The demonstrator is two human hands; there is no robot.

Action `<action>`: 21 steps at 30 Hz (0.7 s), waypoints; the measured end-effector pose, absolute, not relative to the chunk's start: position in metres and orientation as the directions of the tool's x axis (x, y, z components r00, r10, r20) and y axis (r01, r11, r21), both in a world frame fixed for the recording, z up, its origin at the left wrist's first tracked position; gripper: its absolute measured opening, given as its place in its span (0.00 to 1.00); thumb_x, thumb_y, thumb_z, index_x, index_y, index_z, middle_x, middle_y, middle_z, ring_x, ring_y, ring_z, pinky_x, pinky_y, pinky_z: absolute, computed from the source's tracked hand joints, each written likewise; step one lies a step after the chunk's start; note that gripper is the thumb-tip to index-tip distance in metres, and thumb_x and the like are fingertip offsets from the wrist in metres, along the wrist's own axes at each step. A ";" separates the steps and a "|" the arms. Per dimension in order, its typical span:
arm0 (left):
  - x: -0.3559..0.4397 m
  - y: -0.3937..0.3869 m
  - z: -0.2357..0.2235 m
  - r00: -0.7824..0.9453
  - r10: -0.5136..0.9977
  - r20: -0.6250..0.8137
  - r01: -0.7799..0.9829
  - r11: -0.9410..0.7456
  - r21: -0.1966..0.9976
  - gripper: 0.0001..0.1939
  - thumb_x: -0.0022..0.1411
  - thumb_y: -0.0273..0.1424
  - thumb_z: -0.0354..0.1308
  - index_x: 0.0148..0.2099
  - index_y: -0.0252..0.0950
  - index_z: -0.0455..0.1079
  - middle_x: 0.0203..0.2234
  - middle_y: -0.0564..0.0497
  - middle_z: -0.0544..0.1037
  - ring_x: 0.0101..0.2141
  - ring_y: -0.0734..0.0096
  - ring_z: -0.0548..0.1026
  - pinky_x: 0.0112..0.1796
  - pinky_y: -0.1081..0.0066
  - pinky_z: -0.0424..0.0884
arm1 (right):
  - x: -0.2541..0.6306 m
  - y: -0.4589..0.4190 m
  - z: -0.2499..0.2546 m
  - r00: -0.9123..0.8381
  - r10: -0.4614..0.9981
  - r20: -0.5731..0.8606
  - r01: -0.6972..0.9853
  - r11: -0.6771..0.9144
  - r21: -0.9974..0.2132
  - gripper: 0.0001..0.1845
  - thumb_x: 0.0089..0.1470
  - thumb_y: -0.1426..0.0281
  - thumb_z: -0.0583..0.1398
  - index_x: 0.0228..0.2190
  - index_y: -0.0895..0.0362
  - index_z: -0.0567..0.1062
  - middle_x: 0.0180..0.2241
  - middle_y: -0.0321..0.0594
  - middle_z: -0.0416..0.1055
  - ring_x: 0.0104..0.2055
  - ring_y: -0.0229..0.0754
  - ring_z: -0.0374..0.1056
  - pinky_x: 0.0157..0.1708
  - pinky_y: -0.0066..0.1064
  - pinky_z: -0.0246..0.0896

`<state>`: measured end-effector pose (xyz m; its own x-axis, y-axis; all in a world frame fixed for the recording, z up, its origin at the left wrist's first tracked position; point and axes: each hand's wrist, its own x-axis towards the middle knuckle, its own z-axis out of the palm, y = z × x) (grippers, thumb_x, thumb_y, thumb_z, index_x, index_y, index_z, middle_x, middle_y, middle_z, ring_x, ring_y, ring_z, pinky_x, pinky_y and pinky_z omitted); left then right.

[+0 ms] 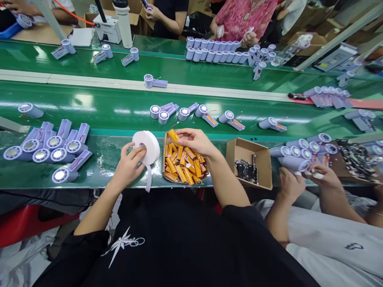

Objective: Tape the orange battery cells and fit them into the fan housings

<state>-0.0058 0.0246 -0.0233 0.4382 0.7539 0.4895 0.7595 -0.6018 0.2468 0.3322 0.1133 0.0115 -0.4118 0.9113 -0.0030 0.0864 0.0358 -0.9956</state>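
A long green bench (104, 149) runs left to right below us, with a green belt (119, 95) beyond it and people seated along both sides. On the near edge, in front of the black shirt, stands an open box (164, 159) full of wrapped orange cylinders (185, 167). It sits between the two hands, presumably so either can dip in without stretching.

At its far left corner, our right hand (194, 140) pinches one orange cylinder (172, 136) between thumb and fingers, perhaps by its end to lift it clear of the heap. That forearm slants in from the near right, the wrist above the box's far right part.

Just left of the box, our left hand (129, 164) grips a white tape roll (146, 146), fingers bent across its face towards the core, seemingly to steady it. A loose strip hangs towards the near edge. That forearm rises from the near left, elbow low.

Lilac housings (55, 153) lie grouped to the left; a carton of dark parts (263, 169) stands on the right, before a co-worker's hand (290, 184).
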 end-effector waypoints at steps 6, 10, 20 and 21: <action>-0.005 0.021 -0.010 0.507 0.724 0.468 0.811 -0.584 0.024 0.29 0.68 0.17 0.59 0.67 0.44 0.76 0.57 0.47 0.84 0.61 0.48 0.69 0.57 0.53 0.76 | 0.294 0.072 0.023 -0.266 0.933 0.242 0.237 0.307 -0.922 0.23 0.66 0.54 0.67 0.56 0.52 0.86 0.55 0.43 0.85 0.55 0.52 0.83 0.58 0.45 0.80; -0.008 0.021 -0.003 0.571 0.705 0.421 0.795 -0.602 -0.070 0.32 0.67 0.15 0.57 0.68 0.44 0.75 0.58 0.49 0.84 0.58 0.51 0.71 0.58 0.53 0.75 | 0.288 0.071 0.023 -0.348 0.872 0.345 0.419 0.474 -0.775 0.19 0.69 0.64 0.62 0.56 0.52 0.86 0.55 0.42 0.85 0.57 0.53 0.82 0.63 0.46 0.77; -0.012 0.042 0.039 0.679 0.625 0.385 0.711 -0.690 -0.132 0.27 0.76 0.22 0.53 0.71 0.49 0.71 0.59 0.52 0.83 0.52 0.55 0.74 0.62 0.49 0.72 | 0.283 0.098 0.029 -0.479 0.877 0.028 0.008 0.036 -0.999 0.27 0.54 0.53 0.76 0.48 0.57 0.85 0.48 0.46 0.86 0.53 0.53 0.83 0.59 0.50 0.80; -0.009 0.043 0.041 0.671 0.622 0.403 0.713 -0.690 -0.122 0.26 0.76 0.23 0.54 0.70 0.50 0.72 0.58 0.51 0.84 0.51 0.54 0.74 0.64 0.45 0.70 | 0.278 0.095 0.030 -0.432 0.901 0.033 -0.063 0.006 -0.998 0.29 0.52 0.52 0.77 0.48 0.57 0.83 0.48 0.47 0.86 0.53 0.54 0.82 0.58 0.50 0.80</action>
